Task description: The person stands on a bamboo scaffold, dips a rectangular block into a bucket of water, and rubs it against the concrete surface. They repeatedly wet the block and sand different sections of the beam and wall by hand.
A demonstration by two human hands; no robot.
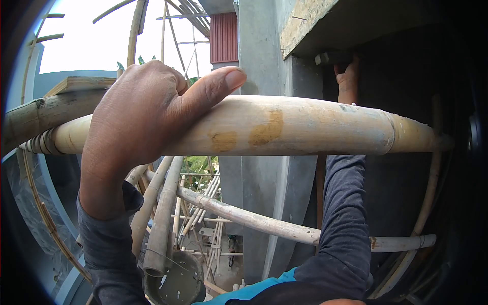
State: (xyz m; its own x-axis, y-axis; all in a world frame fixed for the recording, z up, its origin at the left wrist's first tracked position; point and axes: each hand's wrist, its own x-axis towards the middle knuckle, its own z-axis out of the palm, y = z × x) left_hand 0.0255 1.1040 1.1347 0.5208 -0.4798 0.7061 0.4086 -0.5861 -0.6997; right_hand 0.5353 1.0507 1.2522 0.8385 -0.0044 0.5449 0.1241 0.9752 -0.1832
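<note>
Hands apart — the left hand point(137, 114) clasps the bamboo pole point(315, 124); the right hand point(348, 78) grips a blocky object point(326, 58) beneath the concrete ledge point(308, 21); column point(260, 56) mostly smooth, ledge face rough — how much remains, unclear.

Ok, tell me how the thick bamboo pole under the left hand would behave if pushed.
The thick bamboo pole looks stiff, probably light for its girth. Its round, smooth surface might slip under the left hand. The lashing at one end would likely limit rolling.
</note>
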